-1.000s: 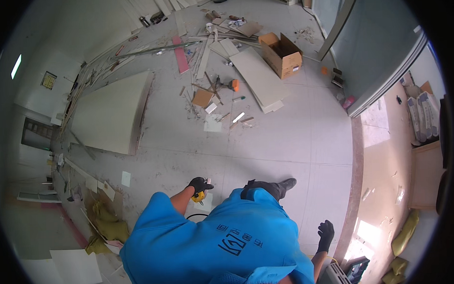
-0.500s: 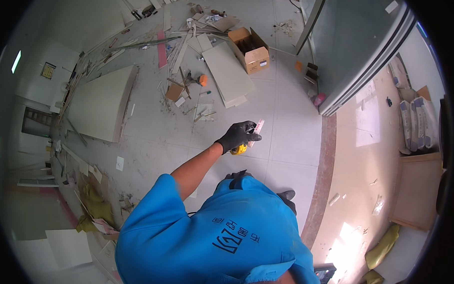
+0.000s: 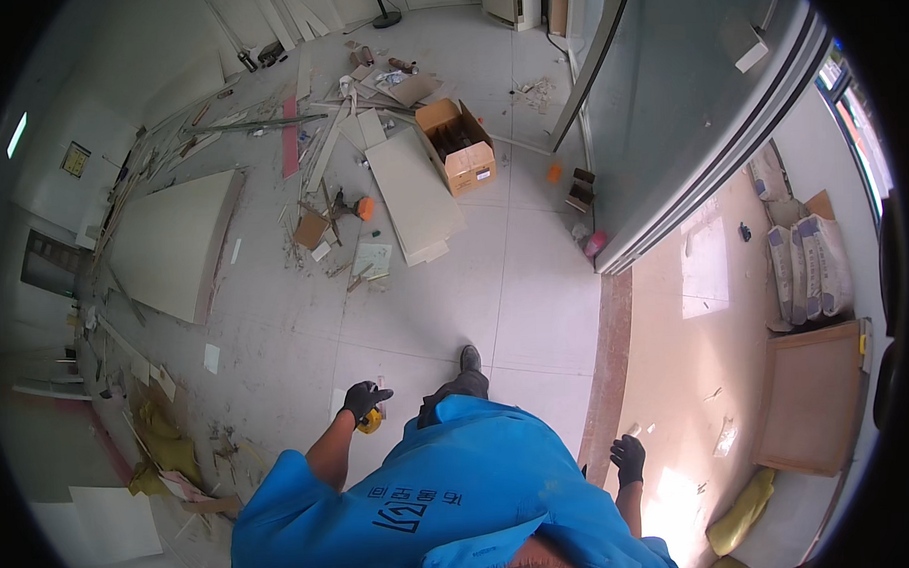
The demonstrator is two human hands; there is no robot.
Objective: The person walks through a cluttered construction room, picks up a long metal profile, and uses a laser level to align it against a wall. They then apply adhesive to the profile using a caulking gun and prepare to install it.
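My left hand (image 3: 362,398), in a black glove, is closed around a yellow tape measure (image 3: 370,421) low in front of my left side. A short pale strip (image 3: 382,383) shows at its fingertips; whether it is part of the tape measure I cannot tell. Out to my right, my right hand (image 3: 629,460), also in a black glove, hangs over the beige floor. Its fingers are loosely bent and somewhat apart, with nothing visible in them. One dark shoe (image 3: 470,359) steps forward on the pale tiles.
Ahead lie a pale board (image 3: 411,190), an open cardboard box (image 3: 455,154) and scattered offcuts. A stack of large boards (image 3: 168,244) stands left. On the right are a glass door panel (image 3: 689,116), a brown floor strip (image 3: 605,349), bags (image 3: 814,271) and a wooden panel (image 3: 814,397).
My left hand has dropped back toward my left side with the tape measure. My right hand has come into view on the right. One foot has stepped forward.
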